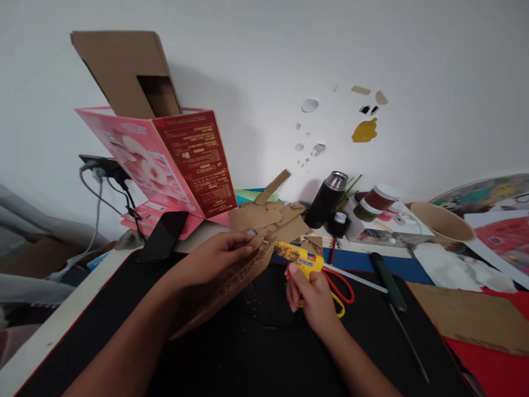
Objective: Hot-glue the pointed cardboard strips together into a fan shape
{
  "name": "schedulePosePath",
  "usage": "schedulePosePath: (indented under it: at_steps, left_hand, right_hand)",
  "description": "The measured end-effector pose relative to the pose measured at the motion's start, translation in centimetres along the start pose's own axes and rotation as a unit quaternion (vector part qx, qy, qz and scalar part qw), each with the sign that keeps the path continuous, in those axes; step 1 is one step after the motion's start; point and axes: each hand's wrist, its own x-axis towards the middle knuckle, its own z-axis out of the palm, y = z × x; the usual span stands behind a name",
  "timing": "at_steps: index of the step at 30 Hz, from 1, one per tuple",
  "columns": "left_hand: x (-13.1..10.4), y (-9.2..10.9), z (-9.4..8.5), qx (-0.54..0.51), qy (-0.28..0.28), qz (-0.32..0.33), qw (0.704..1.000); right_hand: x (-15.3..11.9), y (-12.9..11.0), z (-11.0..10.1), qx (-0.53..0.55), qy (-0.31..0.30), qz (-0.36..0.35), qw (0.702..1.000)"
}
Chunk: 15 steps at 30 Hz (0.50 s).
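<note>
My right hand (308, 292) is closed round the handle of a yellow glue gun (303, 259). A long translucent glue stick (355, 277) sticks out of the gun's back end. The nozzle points left, at the edge of a bent brown cardboard piece (231, 286). My left hand (227, 256) grips that cardboard near its upper edge, fingers pointing right. Behind the nozzle lie more cut cardboard pieces (258, 216), one strip sticking up. Whether the nozzle touches the cardboard is too small to tell.
Scissors (349, 292) with red handles and a green-handled knife (390, 286) lie right on the black mat (231, 364). A black phone (163, 237) and pink box (144, 160) stand left. Behind are a black flask (326, 201), paint jars (380, 201) and a brown bowl (444, 222).
</note>
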Motion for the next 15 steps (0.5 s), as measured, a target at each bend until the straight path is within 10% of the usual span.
schedulePosePath:
  at_steps: [15]
  left_hand:
    - [-0.06, 0.6, 0.03, 0.028, -0.013, 0.011, 0.999]
  right_hand:
    - [0.02, -0.4, 0.11, 0.003, 0.012, 0.006, 1.0]
